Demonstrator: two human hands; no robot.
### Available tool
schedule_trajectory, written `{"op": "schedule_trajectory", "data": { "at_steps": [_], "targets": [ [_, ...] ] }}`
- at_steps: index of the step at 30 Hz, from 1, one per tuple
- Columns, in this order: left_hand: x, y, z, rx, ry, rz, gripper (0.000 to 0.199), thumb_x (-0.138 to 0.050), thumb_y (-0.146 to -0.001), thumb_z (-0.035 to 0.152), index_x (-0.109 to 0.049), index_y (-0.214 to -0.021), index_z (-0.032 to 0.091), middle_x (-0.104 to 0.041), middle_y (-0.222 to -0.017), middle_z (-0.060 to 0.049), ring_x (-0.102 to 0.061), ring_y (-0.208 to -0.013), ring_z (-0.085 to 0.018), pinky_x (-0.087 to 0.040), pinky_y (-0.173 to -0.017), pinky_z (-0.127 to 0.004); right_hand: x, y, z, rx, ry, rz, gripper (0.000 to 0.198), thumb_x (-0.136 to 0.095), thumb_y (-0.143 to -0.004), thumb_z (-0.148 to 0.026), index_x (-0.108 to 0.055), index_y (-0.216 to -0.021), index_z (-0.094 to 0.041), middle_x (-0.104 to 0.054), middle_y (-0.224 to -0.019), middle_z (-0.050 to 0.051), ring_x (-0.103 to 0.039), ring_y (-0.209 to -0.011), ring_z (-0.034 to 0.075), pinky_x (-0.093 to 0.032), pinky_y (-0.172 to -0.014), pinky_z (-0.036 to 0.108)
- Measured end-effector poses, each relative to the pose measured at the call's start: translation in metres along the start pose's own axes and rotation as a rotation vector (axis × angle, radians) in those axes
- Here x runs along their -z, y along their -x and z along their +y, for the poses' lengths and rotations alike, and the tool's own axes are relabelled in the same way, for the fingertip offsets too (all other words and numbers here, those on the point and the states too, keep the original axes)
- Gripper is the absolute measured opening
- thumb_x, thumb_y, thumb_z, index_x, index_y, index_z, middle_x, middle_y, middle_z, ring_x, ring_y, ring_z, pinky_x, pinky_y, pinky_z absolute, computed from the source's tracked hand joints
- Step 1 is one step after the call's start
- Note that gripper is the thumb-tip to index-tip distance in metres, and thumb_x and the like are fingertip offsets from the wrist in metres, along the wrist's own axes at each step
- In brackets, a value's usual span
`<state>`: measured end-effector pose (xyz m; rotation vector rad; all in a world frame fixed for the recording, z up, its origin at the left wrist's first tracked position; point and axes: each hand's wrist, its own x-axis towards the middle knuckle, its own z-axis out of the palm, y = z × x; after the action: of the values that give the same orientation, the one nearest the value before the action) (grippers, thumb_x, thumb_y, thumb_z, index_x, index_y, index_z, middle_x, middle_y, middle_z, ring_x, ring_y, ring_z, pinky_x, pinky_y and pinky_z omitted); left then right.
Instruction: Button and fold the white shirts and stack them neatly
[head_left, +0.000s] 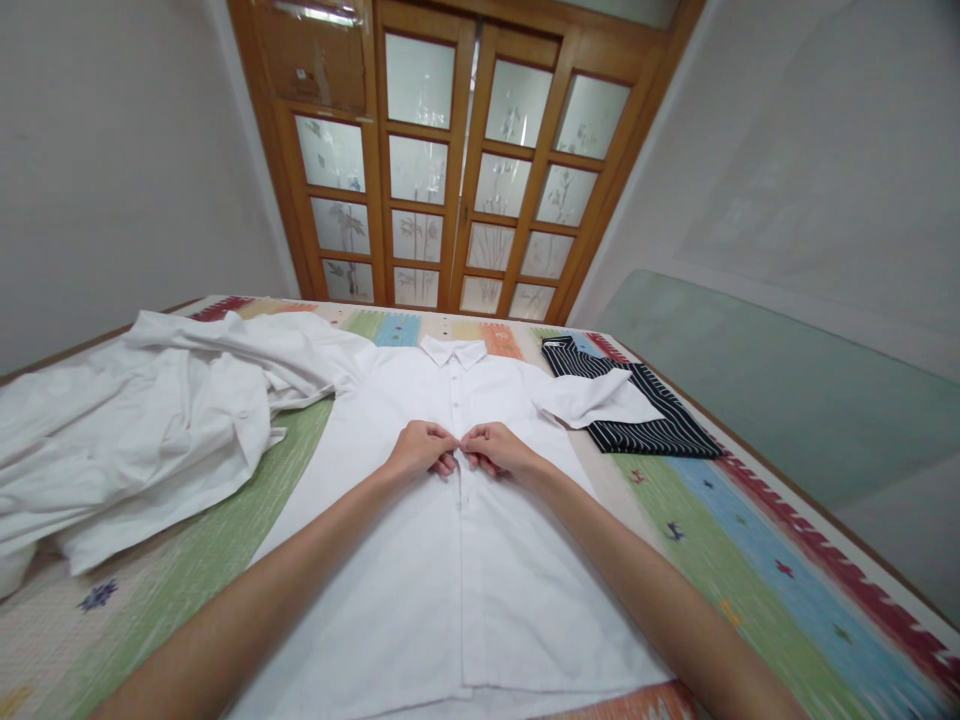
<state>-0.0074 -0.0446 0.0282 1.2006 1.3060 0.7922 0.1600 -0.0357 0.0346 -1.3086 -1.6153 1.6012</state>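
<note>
Head camera view: a white short-sleeved button-up shirt (390, 590) lies front up, spread on a multicoloured striped cloth (757, 530), its collar (452, 352) at twelve o'clock from the hands and its hem at six. Left hand (425, 447) and right hand (495, 448) meet over the middle of the shirt, fingertips close together, each pinching the front placket (460, 600) between thumb and forefinger with the other fingers curled under. Whether a button sits in either pinch cannot be told. Small buttons show on the placket at twelve o'clock from the hands.

Toward two o'clock, one short sleeve (600, 398) of the shirt lies across part of a folded black garment with white stripes (667, 425). From nine to ten o'clock spreads a rumpled white garment (150, 430), near the shirt's other sleeve; whether those two overlap is unclear. Beyond the cloth, at twelve o'clock, stand wooden doors (457, 140) with plant-patterned glass panes, and a pale green panel (750, 370) is at two o'clock.
</note>
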Motion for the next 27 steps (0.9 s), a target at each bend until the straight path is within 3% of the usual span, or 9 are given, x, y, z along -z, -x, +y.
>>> {"op": "schedule_trajectory", "data": {
  "at_steps": [7,27],
  "targets": [
    [0.0008,0.0015,0.0015,-0.027,-0.033,0.048,0.004,-0.068,-0.076,0.015,-0.068,-0.074,0.011,-0.063,-0.046,0.001,-0.061,-0.040,-0.011,-0.048,-0.044,-0.017,-0.0019,-0.0001,0.0017,0.030,0.002,0.002,0.006,-0.058,-0.076,-0.022,-0.057,-0.073,-0.016,-0.057,-0.047,-0.008,-0.036,-0.026,0.004,-0.021,-0.027,0.017],
    [-0.0031,-0.0013,-0.0063,-0.085,-0.049,0.076,0.007,-0.063,-0.080,0.013,-0.067,-0.074,0.013,-0.065,-0.050,0.000,-0.063,-0.042,-0.012,-0.051,-0.046,-0.019,-0.0019,-0.0001,0.0013,0.030,0.046,0.085,0.007,-0.064,-0.072,-0.017,-0.058,-0.070,-0.017,-0.057,-0.046,-0.008,-0.040,-0.028,0.004,-0.022,-0.027,0.016]
  ]
}}
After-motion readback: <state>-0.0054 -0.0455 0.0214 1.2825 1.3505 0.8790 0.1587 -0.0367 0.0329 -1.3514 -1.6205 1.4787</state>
